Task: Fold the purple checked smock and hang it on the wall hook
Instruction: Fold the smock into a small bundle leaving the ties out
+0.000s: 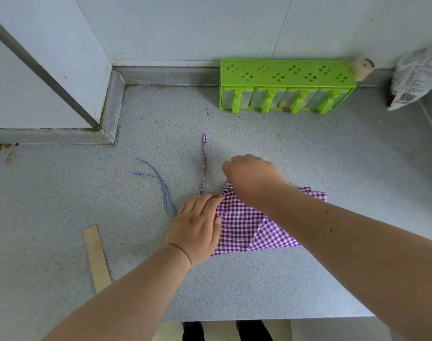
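A purple-and-white checked cotton smock (244, 225) lies part-folded on the speckled grey bench (259, 286), just right of centre. The left hand (197, 227) presses flat on the smock's 9 o'clock edge, fingers straight. The right hand (253, 177) is curled at the smock's 12 o'clock corner; whether it pinches cloth cannot be told. A purple checked tie strap (204, 163) runs toward 12 o'clock, thin blue cords (158, 183) lie at 10 o'clock. A green plastic condiment rack (283, 77) stands against the wall at 1 o'clock, a pale wooden strip (95, 257) at 8 o'clock.
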